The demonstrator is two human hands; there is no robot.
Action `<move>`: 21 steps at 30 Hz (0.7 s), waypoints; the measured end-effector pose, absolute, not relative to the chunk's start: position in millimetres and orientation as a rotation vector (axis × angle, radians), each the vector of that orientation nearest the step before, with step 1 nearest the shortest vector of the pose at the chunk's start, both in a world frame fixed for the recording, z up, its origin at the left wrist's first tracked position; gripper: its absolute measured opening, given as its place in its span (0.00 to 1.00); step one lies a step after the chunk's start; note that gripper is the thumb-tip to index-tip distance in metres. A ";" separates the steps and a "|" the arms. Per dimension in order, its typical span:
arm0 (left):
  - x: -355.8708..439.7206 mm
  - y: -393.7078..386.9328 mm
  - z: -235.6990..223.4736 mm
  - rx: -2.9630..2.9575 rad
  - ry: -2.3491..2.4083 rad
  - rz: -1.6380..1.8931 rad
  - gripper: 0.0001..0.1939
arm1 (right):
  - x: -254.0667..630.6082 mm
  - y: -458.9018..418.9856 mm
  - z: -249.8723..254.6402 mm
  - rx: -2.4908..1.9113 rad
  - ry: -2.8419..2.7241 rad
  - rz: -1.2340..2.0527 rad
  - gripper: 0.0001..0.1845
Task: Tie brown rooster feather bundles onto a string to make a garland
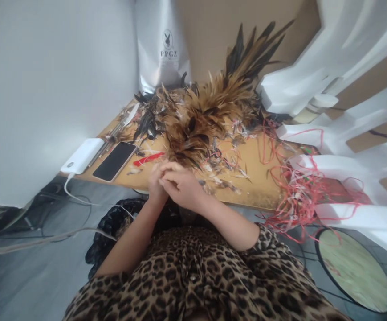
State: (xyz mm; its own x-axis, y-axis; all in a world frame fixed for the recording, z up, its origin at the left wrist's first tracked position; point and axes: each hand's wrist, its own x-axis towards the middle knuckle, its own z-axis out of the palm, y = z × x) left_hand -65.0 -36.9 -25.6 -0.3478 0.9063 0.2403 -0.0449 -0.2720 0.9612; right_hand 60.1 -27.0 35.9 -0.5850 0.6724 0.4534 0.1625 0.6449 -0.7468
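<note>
My left hand (157,182) and my right hand (185,187) are pressed together at the table's near edge, fingers closed and curled. What lies between the fingers is too small or hidden to make out. Right beyond my fingertips is the near end of a long, bushy brown feather garland (200,120). It runs away to the upper right and ends in long dark feathers (256,49). A red strip-like object (148,159) lies just left of the garland's near end.
Loose feathers and scraps litter the wooden table (260,183). A phone (114,161) and a white power bank (82,156) with a cable lie left. A silvery bag (163,49) stands behind. Tangled pink string (303,191) hangs over white foam pieces (340,167). A round stool (355,269) stands lower right.
</note>
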 end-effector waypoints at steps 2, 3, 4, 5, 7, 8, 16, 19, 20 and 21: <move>-68.1 -36.7 -24.7 1.257 1.425 1.791 0.02 | 63.5 -29.4 34.1 -0.657 -2.156 0.825 0.14; -69.6 -36.1 -25.0 1.317 1.512 1.812 0.05 | 66.0 -29.6 32.6 -0.681 -2.156 0.823 0.15; -70.9 -35.2 -25.7 1.380 1.598 1.825 0.06 | 68.7 -29.1 31.1 -0.706 -2.151 0.834 0.15; -72.2 -34.2 -26.8 1.436 1.675 1.833 0.08 | 71.5 -28.2 30.1 -0.726 -2.151 0.855 0.16; -75.2 -31.8 -30.0 1.490 1.755 1.839 0.10 | 76.9 -25.5 31.2 -0.748 -2.210 0.889 0.16; -77.2 -30.8 -31.9 1.492 1.766 1.847 0.11 | 79.8 -24.0 34.2 -0.745 -2.265 0.897 0.17; -111.8 -35.2 -37.2 1.443 1.808 1.845 0.09 | 138.4 17.2 110.5 -0.796 -2.255 0.791 0.13; -125.5 -46.2 -25.1 1.570 1.773 1.723 0.07 | 163.2 44.1 139.9 -0.810 -2.203 0.649 0.11; -129.4 -50.5 -19.9 1.643 1.752 1.658 0.07 | 168.7 52.1 147.9 -0.831 -2.198 0.611 0.11; -133.0 -54.8 -14.6 1.707 1.721 1.588 0.06 | 172.9 59.5 154.6 -0.860 -2.198 0.577 0.12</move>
State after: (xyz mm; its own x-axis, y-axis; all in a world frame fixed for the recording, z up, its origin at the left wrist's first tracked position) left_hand -133.0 -54.8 -14.6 -0.2870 0.8215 0.4926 0.5570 -0.2753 0.7836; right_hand 172.9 59.5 154.6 -0.5373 0.7175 0.4433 0.4075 0.6810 -0.6084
